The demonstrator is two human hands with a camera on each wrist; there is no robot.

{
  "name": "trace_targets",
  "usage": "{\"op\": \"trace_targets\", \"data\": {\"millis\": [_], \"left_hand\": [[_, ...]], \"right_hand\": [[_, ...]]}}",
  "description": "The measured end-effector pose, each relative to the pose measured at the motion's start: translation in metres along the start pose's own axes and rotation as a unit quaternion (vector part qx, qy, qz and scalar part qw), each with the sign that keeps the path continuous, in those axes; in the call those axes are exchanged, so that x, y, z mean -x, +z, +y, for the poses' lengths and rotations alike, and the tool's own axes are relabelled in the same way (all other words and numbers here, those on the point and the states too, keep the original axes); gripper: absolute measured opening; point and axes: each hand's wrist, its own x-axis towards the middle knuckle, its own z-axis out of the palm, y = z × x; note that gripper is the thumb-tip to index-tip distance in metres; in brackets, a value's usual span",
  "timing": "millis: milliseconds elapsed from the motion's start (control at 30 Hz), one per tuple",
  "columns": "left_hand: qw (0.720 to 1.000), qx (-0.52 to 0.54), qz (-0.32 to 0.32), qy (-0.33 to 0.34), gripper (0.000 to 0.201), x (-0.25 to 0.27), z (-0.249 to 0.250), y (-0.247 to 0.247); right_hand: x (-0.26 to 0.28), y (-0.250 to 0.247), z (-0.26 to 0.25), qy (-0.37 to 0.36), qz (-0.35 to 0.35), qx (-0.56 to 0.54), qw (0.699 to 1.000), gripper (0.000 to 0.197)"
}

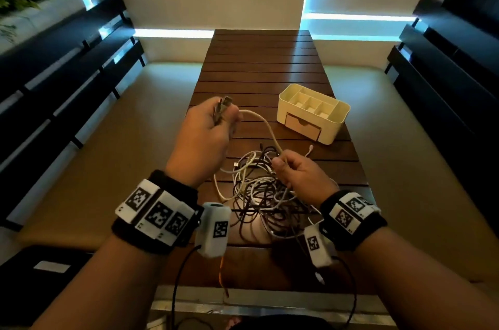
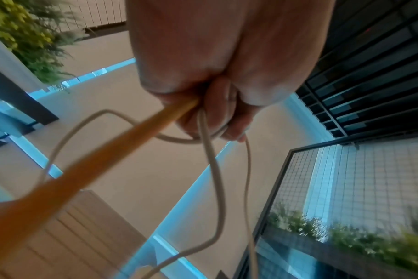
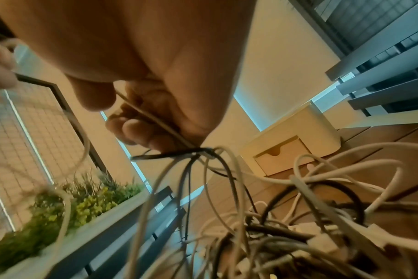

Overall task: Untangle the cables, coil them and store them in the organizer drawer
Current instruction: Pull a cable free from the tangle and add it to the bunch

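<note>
Where fingers (image 3: pixel 141 130) curl, cable (image 3: pixel 155 120) vanishes.

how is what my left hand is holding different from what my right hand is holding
The left hand is raised above the table and grips the USB plug end of one beige cable; the right hand sits lower, over the cable tangle, pinching the same beige cable farther along, with dark and pale strands bunched at its fingers. Both hands are curled round cable, and that one beige cable runs between them.

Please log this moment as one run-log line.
left hand: holds beige cable | right hand: pinches tangle | drawer: closed
</note>
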Motion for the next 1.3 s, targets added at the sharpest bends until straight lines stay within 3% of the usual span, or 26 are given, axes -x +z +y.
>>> {"op": "trace_targets", "data": {"millis": [67, 133, 200, 267, 367, 433, 500, 600, 767, 900, 1000, 1067, 1200, 1300], "left_hand": [[0.994, -0.073, -0.058, -0.054, 0.025, 0.002, -0.014, -0.005], [0.958, -0.195, -0.157, -0.137, 0.027, 0.005, -0.035, -0.009], [0.925, -0.276, -0.189, -0.181, 0.029, 0.01, -0.052, -0.013], [0.935, -0.279, -0.131, -0.174, 0.027, 0.011, -0.052, -0.017], [0.97, -0.221, -0.028, -0.093, 0.019, 0.011, -0.027, -0.013], [0.98, -0.193, -0.043, -0.025, 0.019, 0.012, -0.013, 0.0], [0.975, -0.194, -0.104, 0.01, 0.019, 0.015, -0.01, 0.015], [0.96, -0.218, -0.174, 0.003, 0.012, 0.015, -0.018, 0.023], [0.959, -0.224, -0.171, 0.027, 0.016, 0.009, -0.009, 0.016], [0.987, -0.118, -0.11, 0.01, 0.022, -0.003, 0.006, -0.005], [1.0, -0.005, -0.004, -0.013, 0.023, -0.009, 0.018, -0.029], [1.0, -0.003, 0.027, -0.014, 0.025, -0.011, 0.023, -0.041], [0.996, -0.078, -0.017, -0.038, 0.022, -0.007, 0.015, -0.038], [0.995, -0.069, -0.059, -0.049, 0.024, 0.002, 0.009, -0.024]], "right_hand": [[-0.002, -0.009, -0.006, -0.006, 0.018, 0.005, 1.0, 0.028], [-0.005, -0.019, -0.018, -0.022, 0.027, -0.043, 0.998, 0.025], [-0.007, -0.026, -0.029, -0.037, 0.041, -0.08, 0.995, 0.025], [-0.009, -0.029, -0.036, -0.047, 0.067, -0.009, 0.997, 0.023], [-0.011, -0.02, -0.034, -0.049, 0.017, 0.136, 0.989, 0.017], [-0.012, -0.011, -0.033, -0.054, -0.016, 0.156, 0.986, 0.015], [-0.014, -0.007, -0.04, -0.089, -0.02, 0.159, 0.983, 0.014], [-0.015, -0.007, -0.05, -0.134, -0.023, 0.147, 0.98, 0.016], [-0.008, -0.001, -0.046, -0.117, -0.029, 0.093, 0.988, 0.015], [-0.006, 0.003, -0.023, -0.045, -0.049, 0.114, 0.991, 0.023], [-0.005, 0.0, -0.001, 0.004, -0.054, 0.15, 0.987, 0.027], [-0.005, -0.004, 0.003, 0.021, -0.032, 0.117, 0.992, 0.032], [-0.007, -0.013, -0.017, -0.007, 0.017, 0.086, 0.996, 0.019], [-0.005, -0.017, -0.047, -0.076, 0.048, 0.037, 0.995, 0.006]]}}
